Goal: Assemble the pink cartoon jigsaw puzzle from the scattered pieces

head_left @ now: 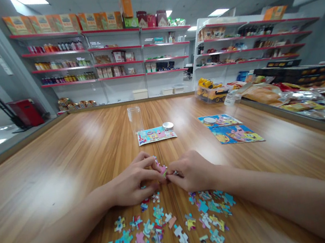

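head view: left hand (135,182) and right hand (192,171) meet fingertip to fingertip, both pinched narrow on joined pink puzzle pieces (161,168) held between them, equally near. loose pieces (169,233) lie just nearer the body than the fingers.

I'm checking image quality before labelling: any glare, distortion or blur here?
Head view: ceiling lights leave pale glare on the wooden table; wide-angle bending stretches the forearms at the edges; left hand, right hand and puzzle pieces are fairly sharp.
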### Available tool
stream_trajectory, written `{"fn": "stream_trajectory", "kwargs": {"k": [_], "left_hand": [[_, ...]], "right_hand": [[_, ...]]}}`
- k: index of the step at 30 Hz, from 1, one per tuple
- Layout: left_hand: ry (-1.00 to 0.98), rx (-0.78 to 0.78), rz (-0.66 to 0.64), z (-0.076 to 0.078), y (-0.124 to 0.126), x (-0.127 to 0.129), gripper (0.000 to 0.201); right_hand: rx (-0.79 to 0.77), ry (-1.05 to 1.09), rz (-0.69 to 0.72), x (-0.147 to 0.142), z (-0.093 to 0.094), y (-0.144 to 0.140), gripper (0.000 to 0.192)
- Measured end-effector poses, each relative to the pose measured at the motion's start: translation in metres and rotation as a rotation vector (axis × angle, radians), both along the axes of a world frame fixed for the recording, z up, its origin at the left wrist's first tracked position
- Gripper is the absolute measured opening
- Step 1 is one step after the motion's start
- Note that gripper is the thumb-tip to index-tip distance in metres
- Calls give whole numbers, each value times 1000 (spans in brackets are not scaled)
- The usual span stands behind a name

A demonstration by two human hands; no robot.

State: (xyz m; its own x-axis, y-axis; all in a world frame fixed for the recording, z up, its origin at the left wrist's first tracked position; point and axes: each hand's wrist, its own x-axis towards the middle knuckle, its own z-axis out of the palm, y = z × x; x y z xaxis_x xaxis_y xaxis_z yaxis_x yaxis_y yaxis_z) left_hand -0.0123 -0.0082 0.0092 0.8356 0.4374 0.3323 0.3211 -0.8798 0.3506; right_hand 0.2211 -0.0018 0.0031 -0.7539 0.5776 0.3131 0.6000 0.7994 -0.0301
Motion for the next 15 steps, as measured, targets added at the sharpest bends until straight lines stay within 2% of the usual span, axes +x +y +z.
{"fn": "stream_trajectory", "kwargs": {"k": [3,7,9,11,15], "left_hand": [[-14,-26,17,-1,1,0,28],[-31,-55,17,-1,1,0,24],[-34,-52,7,-1,2,0,21],[-44,-48,2,-1,2,0,21],[-55,-38,-6,-2,3,-1,22]], "right_hand": [[42,-150,2,0,24,-8,25],[59,-314,-81,5,68,-39,27],[8,-381,17,11,78,-57,36],[-44,-464,108,17,76,-70,40],[-117,-499,201,18,53,-78,47]]}}
